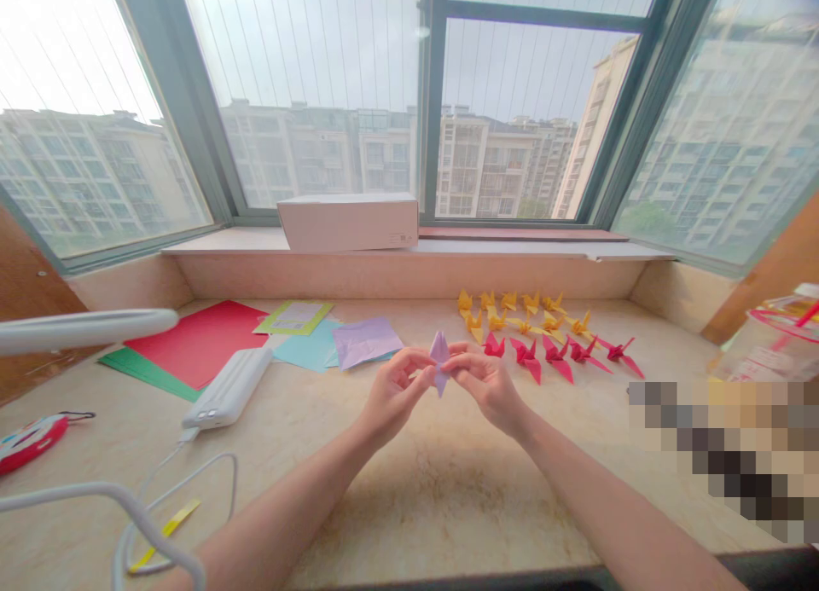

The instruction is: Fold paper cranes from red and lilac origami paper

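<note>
Between my two hands, a purple folded origami paper (439, 354) is held up above the stone counter, its pointed ends facing up and down. My left hand (402, 391) pinches its left side with thumb and fingers. On the opposite side, my right hand (485, 384) grips it the same way. Several red paper cranes (558, 357) sit in a row just beyond my right hand. Behind them stand rows of yellow paper cranes (525, 325). Left of my hands lie purple paper sheets (366, 342), partly over light blue paper (305, 347).
Red paper (208, 339) and green paper (150, 373) lie at the left, near a white power bank (229, 388) with a cable. A white box (349, 222) rests on the window ledge. At the right stands a plastic cup (777, 335). A yellow paper strip (165, 535) lies front left.
</note>
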Tool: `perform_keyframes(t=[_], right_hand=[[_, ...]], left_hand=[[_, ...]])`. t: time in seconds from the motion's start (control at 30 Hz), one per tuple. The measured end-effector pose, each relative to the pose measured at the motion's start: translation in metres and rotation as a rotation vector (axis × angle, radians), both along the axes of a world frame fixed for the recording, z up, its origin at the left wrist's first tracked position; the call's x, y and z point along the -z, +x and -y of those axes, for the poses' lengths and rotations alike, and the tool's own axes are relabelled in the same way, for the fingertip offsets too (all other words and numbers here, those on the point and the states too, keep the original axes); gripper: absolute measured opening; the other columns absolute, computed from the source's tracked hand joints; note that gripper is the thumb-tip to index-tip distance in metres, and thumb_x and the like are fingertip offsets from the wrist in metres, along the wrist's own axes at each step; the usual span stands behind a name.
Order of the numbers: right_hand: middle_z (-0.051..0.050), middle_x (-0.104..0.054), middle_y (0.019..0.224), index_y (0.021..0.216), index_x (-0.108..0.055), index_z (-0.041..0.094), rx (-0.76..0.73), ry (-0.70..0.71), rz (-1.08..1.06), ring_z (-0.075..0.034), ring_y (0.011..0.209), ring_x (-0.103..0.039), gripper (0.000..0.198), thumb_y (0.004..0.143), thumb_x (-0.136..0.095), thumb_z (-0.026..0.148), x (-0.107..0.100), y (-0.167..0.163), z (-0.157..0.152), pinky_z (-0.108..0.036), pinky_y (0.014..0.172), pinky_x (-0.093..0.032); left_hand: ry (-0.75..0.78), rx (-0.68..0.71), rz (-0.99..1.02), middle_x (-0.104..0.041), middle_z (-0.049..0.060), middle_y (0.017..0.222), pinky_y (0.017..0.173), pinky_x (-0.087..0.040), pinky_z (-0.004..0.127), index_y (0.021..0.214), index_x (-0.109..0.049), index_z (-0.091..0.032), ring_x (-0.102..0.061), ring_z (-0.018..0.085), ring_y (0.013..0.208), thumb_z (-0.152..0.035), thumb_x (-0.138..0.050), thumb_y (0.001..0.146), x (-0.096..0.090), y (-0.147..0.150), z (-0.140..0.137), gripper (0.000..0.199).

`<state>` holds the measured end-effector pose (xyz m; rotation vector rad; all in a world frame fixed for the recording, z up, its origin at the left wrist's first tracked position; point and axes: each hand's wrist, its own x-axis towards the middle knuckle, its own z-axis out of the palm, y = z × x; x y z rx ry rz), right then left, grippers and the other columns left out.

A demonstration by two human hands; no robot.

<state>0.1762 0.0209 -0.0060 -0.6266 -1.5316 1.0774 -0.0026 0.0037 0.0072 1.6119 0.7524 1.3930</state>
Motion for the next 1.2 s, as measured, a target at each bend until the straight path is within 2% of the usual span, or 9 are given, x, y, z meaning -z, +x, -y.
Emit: perform_keyframes(t=[0.13,0.3,0.37,0.5,0.63,0.77,0.83,0.97,1.2], right_hand=[[-0.006,-0.061,0.108,0.088,-0.074,0.021,0.020,-0.044,-0.019,-0.018,0.098,-0.062,0.015,0.084,-0.069,0.034,0.003,-0.004,0.000,-0.030,0.085,-0.051],[0.001,-0.066,0.083,0.087,-0.062,0.024,0.064,-0.089,-0.215,-0.015,0.080,-0.066,0.027,0.071,-0.083,0.030,0.006,-0.014,-0.003,-0.028,0.076,-0.054],[0.003,-0.066,0.078,0.093,-0.062,0.026,0.108,-0.074,-0.222,-0.015,0.077,-0.066,0.032,0.071,-0.084,0.029,0.008,-0.014,-0.004,-0.028,0.075,-0.055],[0.000,-0.070,0.086,0.106,-0.067,0.027,0.173,0.047,-0.133,-0.016,0.083,-0.068,0.028,0.079,-0.077,0.027,0.009,-0.010,-0.001,-0.031,0.079,-0.056],[-0.005,-0.070,0.097,0.095,-0.074,0.026,0.177,0.313,0.070,-0.019,0.094,-0.066,0.010,0.088,-0.067,0.022,0.003,-0.002,0.005,-0.034,0.083,-0.055],[-0.006,-0.068,0.103,0.094,-0.074,0.026,0.171,0.483,0.259,-0.019,0.101,-0.065,0.015,0.091,-0.062,0.017,-0.002,0.002,0.006,-0.036,0.089,-0.053],[-0.007,-0.067,0.107,0.092,-0.073,0.025,0.215,0.524,0.313,-0.020,0.104,-0.064,0.013,0.090,-0.063,0.016,-0.002,0.003,0.005,-0.038,0.092,-0.052],[-0.009,-0.065,0.114,0.096,-0.070,0.024,0.248,0.573,0.388,-0.022,0.110,-0.061,0.014,0.090,-0.061,0.015,-0.004,0.005,0.004,-0.040,0.096,-0.051],[-0.010,-0.062,0.124,0.116,-0.068,0.025,0.151,0.551,0.414,-0.021,0.119,-0.058,0.027,0.092,-0.059,0.017,-0.007,0.011,0.003,-0.039,0.103,-0.048]], left_hand=[[-0.023,-0.054,0.019,-0.066,0.004,0.085,0.072,-0.051,0.026,0.087,-0.065,-0.015,-0.062,0.016,0.081,-0.033,-0.073,0.082,0.005,0.002,-0.006,0.020],[-0.107,-0.024,0.166,-0.067,0.000,0.084,0.069,-0.052,0.027,0.110,-0.057,-0.021,-0.064,0.016,0.079,-0.032,-0.079,0.076,0.008,0.003,-0.009,0.042],[-0.112,-0.011,0.148,-0.067,0.002,0.084,0.071,-0.053,0.028,0.105,-0.060,-0.019,-0.064,0.016,0.078,-0.031,-0.078,0.076,0.006,0.003,-0.009,0.036],[-0.071,-0.023,0.083,-0.069,0.005,0.090,0.080,-0.053,0.030,0.089,-0.066,-0.015,-0.066,0.017,0.086,-0.030,-0.075,0.080,0.003,0.001,-0.009,0.020],[-0.123,-0.035,0.056,-0.066,0.005,0.097,0.074,-0.054,0.027,0.113,-0.064,-0.019,-0.065,0.017,0.089,-0.028,-0.076,0.078,0.008,-0.001,-0.011,0.038],[-0.145,0.081,0.036,-0.062,0.000,0.082,0.057,-0.051,0.024,0.128,-0.057,-0.022,-0.061,0.011,0.062,-0.030,-0.069,0.084,0.012,-0.001,-0.009,0.046],[-0.117,0.120,0.018,-0.065,0.001,0.081,0.061,-0.052,0.026,0.128,-0.056,-0.020,-0.063,0.013,0.063,-0.032,-0.063,0.089,0.011,-0.002,-0.005,0.041],[-0.041,0.094,-0.012,-0.071,0.009,0.100,0.078,-0.051,0.030,0.121,-0.061,-0.016,-0.066,0.018,0.087,-0.035,-0.056,0.094,0.007,-0.005,0.000,0.033],[-0.028,0.063,-0.021,-0.072,0.011,0.106,0.080,-0.049,0.029,0.119,-0.060,-0.015,-0.065,0.020,0.094,-0.036,-0.057,0.094,0.006,-0.005,-0.003,0.032]])
